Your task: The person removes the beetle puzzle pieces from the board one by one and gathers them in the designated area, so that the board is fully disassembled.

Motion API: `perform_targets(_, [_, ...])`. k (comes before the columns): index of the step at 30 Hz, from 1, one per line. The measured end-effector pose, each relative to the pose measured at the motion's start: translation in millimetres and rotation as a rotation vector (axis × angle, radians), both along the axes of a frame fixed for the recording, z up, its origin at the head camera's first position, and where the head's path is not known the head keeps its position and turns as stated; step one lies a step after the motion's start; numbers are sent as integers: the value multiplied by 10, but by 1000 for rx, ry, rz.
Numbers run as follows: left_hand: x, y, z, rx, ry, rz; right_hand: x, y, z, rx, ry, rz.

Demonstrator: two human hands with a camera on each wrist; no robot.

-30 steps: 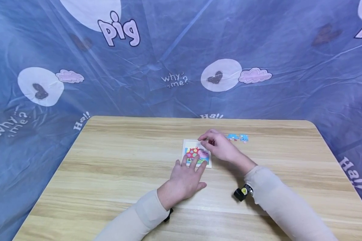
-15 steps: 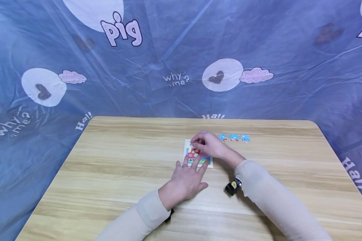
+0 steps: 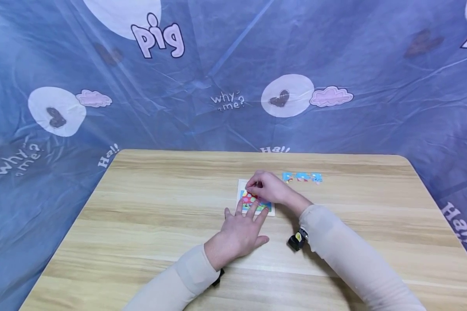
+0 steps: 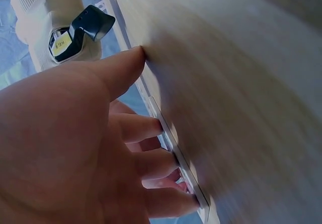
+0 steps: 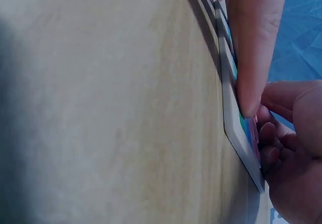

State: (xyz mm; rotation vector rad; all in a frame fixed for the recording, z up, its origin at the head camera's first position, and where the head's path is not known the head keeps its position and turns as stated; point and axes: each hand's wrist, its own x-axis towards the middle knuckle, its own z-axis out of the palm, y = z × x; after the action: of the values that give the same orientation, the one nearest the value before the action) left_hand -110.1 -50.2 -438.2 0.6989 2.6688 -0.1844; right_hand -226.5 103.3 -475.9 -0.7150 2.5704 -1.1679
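A small jigsaw puzzle in a white frame (image 3: pixel 239 185) lies on the table, with red, spotted and green picture parts showing. My left hand (image 3: pixel 239 235) rests spread on the near edge of the puzzle; in the left wrist view its straight fingers (image 4: pixel 156 163) touch the frame's edge. Over the puzzle's upper left, my right hand (image 3: pixel 270 188) has thumb and forefinger together, pinching what seems to be a puzzle piece, mostly hidden by the fingers. In the right wrist view the curled fingers of the right hand (image 5: pixel 297 138) are close against the puzzle's face.
Loose blue puzzle pieces (image 3: pixel 302 177) lie in a row to the right of the frame, near the back of the wooden table (image 3: pixel 159 207). A blue printed cloth (image 3: pixel 202 125) hangs behind the table. Each wrist carries a black camera (image 3: pixel 297 240).
My right hand has moved left from the frame's upper right to its upper left, uncovering a third loose piece. It dips slightly afterwards. The left hand stays on the near edge.
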Motion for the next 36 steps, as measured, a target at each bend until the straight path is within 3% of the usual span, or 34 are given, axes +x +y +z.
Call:
perform_targets(10, [3, -1, 3, -6, -7, -5, 25, -14, 24, 40, -6, -17])
perform_targets(19, [-17, -1, 18, -15, -13, -15, 7, -13, 72, 33, -91, -46])
perform_targets(26, [-35, 10, 15, -16, -27, -13, 9, -3, 68, -17, -172, -69])
perform_targets(36, [-35, 15, 2, -19, -22, -8, 34, 0, 63, -68, -220, -81])
